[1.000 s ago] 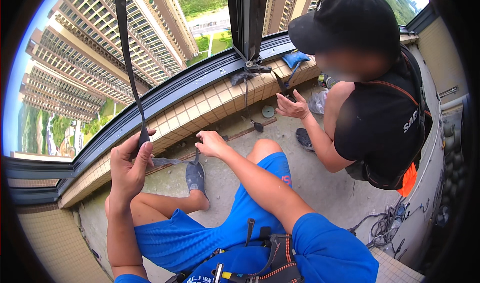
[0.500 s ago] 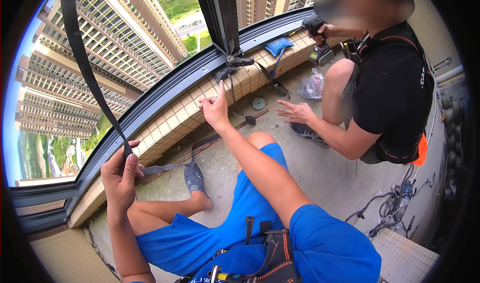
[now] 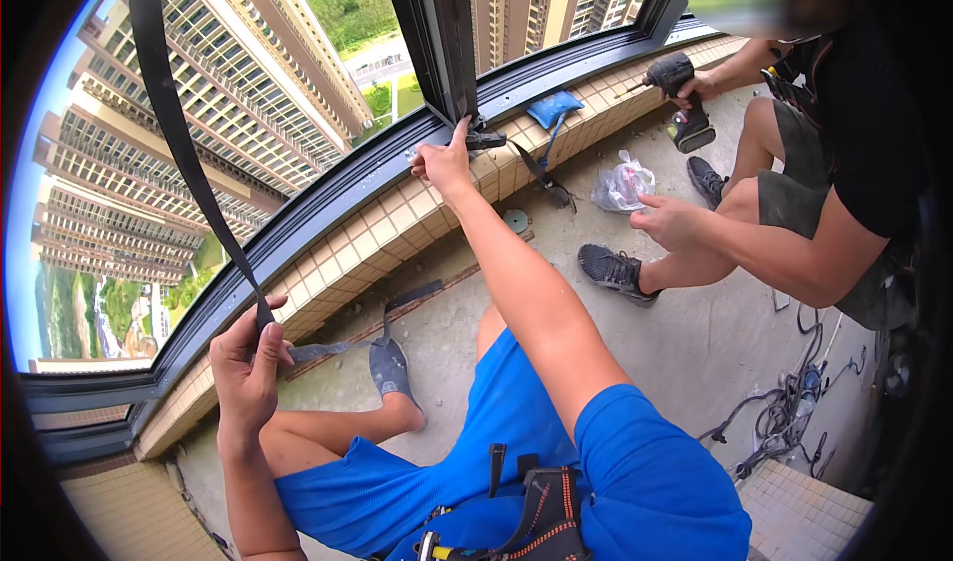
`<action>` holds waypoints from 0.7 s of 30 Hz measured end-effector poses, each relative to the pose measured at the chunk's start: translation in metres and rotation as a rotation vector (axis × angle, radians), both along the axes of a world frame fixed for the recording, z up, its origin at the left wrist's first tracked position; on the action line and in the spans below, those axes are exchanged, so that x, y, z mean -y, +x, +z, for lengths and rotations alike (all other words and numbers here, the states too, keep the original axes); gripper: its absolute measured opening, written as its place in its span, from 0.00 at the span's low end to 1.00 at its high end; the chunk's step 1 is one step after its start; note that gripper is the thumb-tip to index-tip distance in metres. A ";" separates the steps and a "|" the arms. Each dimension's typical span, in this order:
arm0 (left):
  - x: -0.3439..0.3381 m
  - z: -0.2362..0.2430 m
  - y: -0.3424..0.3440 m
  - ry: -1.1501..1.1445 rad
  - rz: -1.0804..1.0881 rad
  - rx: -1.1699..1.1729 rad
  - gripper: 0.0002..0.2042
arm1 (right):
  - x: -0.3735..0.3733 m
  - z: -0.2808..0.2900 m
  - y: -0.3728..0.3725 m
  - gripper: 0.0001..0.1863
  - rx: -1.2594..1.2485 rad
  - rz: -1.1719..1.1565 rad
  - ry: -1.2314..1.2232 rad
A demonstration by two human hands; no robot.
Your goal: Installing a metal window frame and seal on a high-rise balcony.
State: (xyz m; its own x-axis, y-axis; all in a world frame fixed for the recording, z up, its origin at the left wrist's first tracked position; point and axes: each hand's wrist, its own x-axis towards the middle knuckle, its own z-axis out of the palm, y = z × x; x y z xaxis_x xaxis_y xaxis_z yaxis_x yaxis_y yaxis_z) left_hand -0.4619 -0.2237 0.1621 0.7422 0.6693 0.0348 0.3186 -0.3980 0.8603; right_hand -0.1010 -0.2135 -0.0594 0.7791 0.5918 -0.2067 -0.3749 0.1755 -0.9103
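A long black strap comes down from the top left, and my left hand is closed on it, thumb pressed against the webbing. The strap's lower part trails from that hand toward the floor beside my shoe. My right hand reaches over the tiled sill to the foot of the dark window post. Its index finger is stretched out beside a black ratchet buckle; the other fingers are partly bent, with nothing plainly held.
At right, a crouching co-worker holds a cordless drill. A blue pouch lies on the sill. On the floor are a clear plastic bag and tangled cords. Beyond the window frame is a high drop with tall buildings.
My right hand has moved up to the post's foot beside the buckle. The co-worker has shifted right with the drill, and their free hand has moved right. My left hand still grips the strap.
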 end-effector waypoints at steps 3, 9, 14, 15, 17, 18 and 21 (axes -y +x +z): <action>-0.001 0.010 0.002 -0.047 -0.027 -0.059 0.16 | -0.011 0.005 -0.010 0.60 -0.076 0.003 0.082; -0.001 0.008 0.037 -0.185 -0.120 -0.080 0.13 | 0.011 -0.005 0.012 0.56 -0.049 -0.031 0.007; -0.025 0.005 0.061 -0.272 -0.199 -0.205 0.15 | -0.008 0.009 -0.009 0.55 -0.091 -0.021 -0.013; -0.031 0.001 0.069 -0.253 -0.227 -0.238 0.14 | -0.006 0.008 -0.010 0.55 -0.071 -0.017 -0.022; -0.045 -0.017 0.093 -0.211 -0.293 -0.266 0.14 | 0.002 0.001 -0.002 0.54 -0.065 -0.018 -0.018; -0.048 -0.030 0.108 -0.207 -0.334 -0.192 0.18 | 0.004 -0.002 0.002 0.53 -0.071 -0.024 -0.019; -0.052 -0.047 0.149 -0.283 -0.313 -0.113 0.17 | 0.006 0.017 0.001 0.54 -0.107 0.010 -0.069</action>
State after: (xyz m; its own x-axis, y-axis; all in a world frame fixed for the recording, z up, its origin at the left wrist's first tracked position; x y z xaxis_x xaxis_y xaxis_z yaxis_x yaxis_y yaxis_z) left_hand -0.3132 -0.1713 0.1156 0.8996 0.3827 -0.2105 0.3181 -0.2439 0.9162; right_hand -0.1001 -0.2195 -0.0429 0.7446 0.5810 -0.3286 -0.4716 0.1094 -0.8750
